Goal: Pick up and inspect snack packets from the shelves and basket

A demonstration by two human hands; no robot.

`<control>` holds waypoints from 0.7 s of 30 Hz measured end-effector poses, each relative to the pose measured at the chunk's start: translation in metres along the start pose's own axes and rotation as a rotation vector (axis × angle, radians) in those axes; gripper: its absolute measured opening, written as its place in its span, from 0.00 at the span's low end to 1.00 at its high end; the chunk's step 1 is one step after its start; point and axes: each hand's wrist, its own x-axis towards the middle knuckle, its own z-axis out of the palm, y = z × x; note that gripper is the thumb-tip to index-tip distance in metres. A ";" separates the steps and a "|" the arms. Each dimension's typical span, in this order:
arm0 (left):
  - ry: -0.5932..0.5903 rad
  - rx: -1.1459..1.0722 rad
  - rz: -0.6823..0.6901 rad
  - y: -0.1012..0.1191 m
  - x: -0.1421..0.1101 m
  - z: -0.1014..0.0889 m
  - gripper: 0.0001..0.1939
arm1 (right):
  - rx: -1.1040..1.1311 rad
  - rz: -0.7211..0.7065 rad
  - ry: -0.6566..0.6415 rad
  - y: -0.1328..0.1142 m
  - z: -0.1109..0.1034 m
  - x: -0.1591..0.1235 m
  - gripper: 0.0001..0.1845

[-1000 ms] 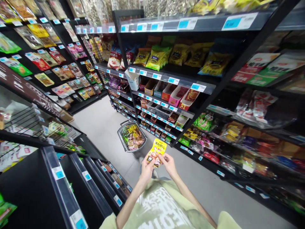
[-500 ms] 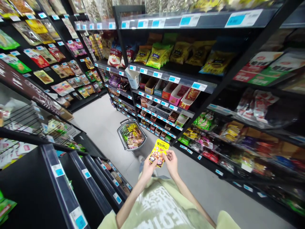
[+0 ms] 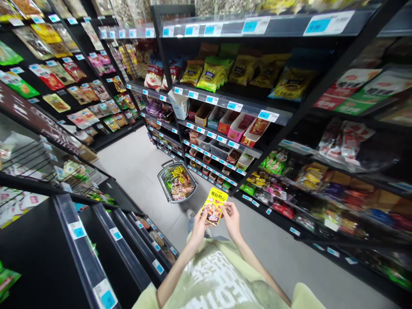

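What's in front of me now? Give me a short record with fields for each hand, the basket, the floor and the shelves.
left hand: holding the left side of a yellow packet
right hand: holding the packet's right side
packet face: printed, toward the camera
basket: on the floor, holding several packs
floor: grey
shelves: dark, with snack bags above small boxes

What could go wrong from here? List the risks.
The packet is pinched near its edges by the left hand and right hand, so it might slip if either loosens.

The basket stands on the floor just ahead of a shoe; a step forward could knock it.
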 end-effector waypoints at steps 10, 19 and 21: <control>0.015 0.000 0.025 0.002 -0.002 0.002 0.35 | 0.012 0.004 -0.011 0.000 0.000 0.001 0.16; 0.003 0.011 0.059 0.000 -0.002 0.001 0.35 | 0.043 0.001 -0.011 -0.001 0.000 0.001 0.16; 0.006 0.026 0.060 0.000 -0.002 0.001 0.36 | 0.043 0.000 -0.012 0.000 -0.001 0.001 0.16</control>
